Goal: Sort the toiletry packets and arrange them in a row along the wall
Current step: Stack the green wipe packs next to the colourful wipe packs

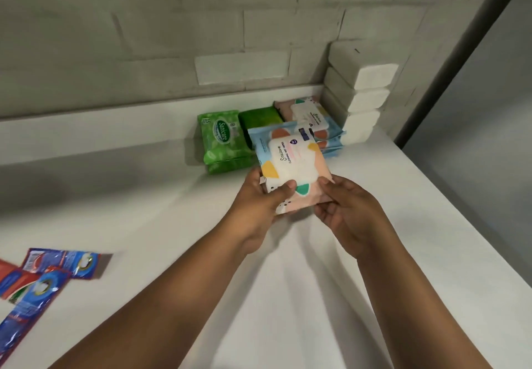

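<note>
Both hands hold one pastel wet-wipes packet (290, 164) with a white flap, lifted slightly over the white surface. My left hand (266, 198) grips its near left corner, thumb on top. My right hand (342, 207) pinches its near right corner. Behind it, toward the wall, lie a light green Sanicare packet (223, 141), a darker green packet (259, 118) and more pastel packets (308, 115) stacked near the corner. A blue packet edge (334, 150) shows under the held one.
A stack of white wrapped blocks (365, 101) stands in the right corner against the brick wall (172, 37). Blue and red sachet strips (43, 279) lie scattered at the left. The surface's right edge (449, 210) drops off beside a grey wall.
</note>
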A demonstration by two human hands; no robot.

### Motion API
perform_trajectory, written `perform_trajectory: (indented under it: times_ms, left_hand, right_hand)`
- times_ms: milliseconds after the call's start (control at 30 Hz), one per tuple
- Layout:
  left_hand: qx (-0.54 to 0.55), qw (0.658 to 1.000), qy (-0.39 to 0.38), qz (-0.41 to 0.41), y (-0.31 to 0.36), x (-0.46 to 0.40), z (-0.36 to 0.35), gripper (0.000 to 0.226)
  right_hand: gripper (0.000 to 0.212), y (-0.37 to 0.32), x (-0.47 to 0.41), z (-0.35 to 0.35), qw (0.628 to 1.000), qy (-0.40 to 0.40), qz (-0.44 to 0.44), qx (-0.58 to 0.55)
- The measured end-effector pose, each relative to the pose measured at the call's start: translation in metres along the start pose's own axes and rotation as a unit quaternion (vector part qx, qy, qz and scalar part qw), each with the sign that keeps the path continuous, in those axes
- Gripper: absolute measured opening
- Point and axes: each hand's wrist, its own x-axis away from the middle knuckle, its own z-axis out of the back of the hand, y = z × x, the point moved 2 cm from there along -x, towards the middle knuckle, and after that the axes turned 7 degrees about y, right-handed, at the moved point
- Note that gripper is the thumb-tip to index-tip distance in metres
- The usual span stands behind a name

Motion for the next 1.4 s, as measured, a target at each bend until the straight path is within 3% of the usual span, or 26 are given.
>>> perform_trajectory:
  times_ms: [200, 333, 500, 600, 700, 833, 1000, 1167, 1267, 1400]
  left_hand:
    - [-0.002, 1.000, 0.011, -0.016, 0.011, -0.058, -0.034, 0.042]
    - [-0.061, 0.997, -0.040, 0.000, 0.024, -0.084, -0.030, 0.040]
    - [-0.204, 0.965, -0.156, 0.057, 0.046, -0.096, -0.002, 0.030]
    - [-0.269, 0.934, -0.219, 0.086, 0.061, -0.100, 0.011, 0.035]
    - [-0.260, 0.931, -0.245, 0.078, 0.076, -0.108, 0.017, 0.042]
    - [-0.201, 0.946, -0.243, 0.082, 0.089, -0.122, 0.017, 0.053]
    - [-0.027, 0.975, -0.202, 0.083, 0.088, -0.136, 0.003, 0.036]
    - [0.133, 0.985, -0.091, 0.067, 0.067, -0.144, -0.013, 0.030]
    - [0.123, 0.990, -0.056, 0.027, 0.057, -0.148, -0.029, 0.019]
    - [0.033, 0.998, 0.034, -0.047, 0.057, -0.161, -0.040, 0.035]
  right_hand:
    - [0.028, -0.024, -0.050, -0.005, 0.998, 0.054, 0.019, -0.017]
    - [0.028, -0.040, -0.071, -0.007, 0.998, 0.049, 0.027, 0.002]
    - [0.030, -0.064, -0.090, -0.001, 0.999, 0.007, 0.032, 0.014]
    - [0.051, -0.067, -0.095, 0.007, 0.994, -0.064, 0.020, 0.083]
    - [0.039, -0.061, -0.091, 0.015, 0.981, -0.128, -0.023, 0.145]
    - [0.038, -0.049, -0.088, 0.016, 0.980, -0.154, -0.048, 0.114]
    - [0.040, -0.043, -0.087, 0.004, 0.987, -0.150, -0.042, -0.028]
    - [0.037, -0.037, -0.096, -0.013, 0.975, -0.123, -0.010, -0.185]
    - [0.039, -0.031, -0.104, -0.022, 0.970, -0.074, 0.022, -0.232]
    - [0.044, -0.028, -0.113, -0.025, 0.972, -0.027, 0.044, -0.228]
